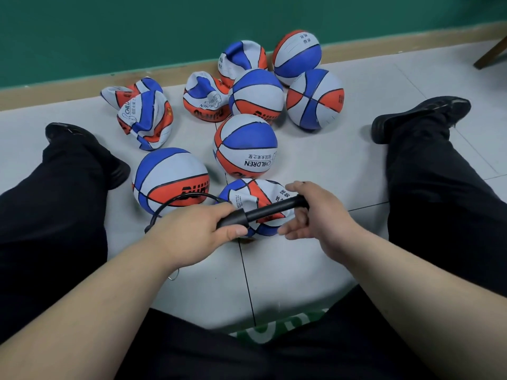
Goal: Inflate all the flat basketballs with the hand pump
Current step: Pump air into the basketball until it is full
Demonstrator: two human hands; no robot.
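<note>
Seated person, head view. The left hand (192, 231) grips the barrel of the black pump (263, 212); the right hand (315, 212) curls round its handle end. The pump lies level, just above a flat ball (260, 193) on the floor (329, 165) between the legs (428, 187). The hose (175, 200) loops from the left hand towards this ball; its tip cannot be made out. Beyond lie five round balls, the nearest (170, 179) beside the hose, and four more flat ones (145, 122) near the green wall (137, 37).
</note>
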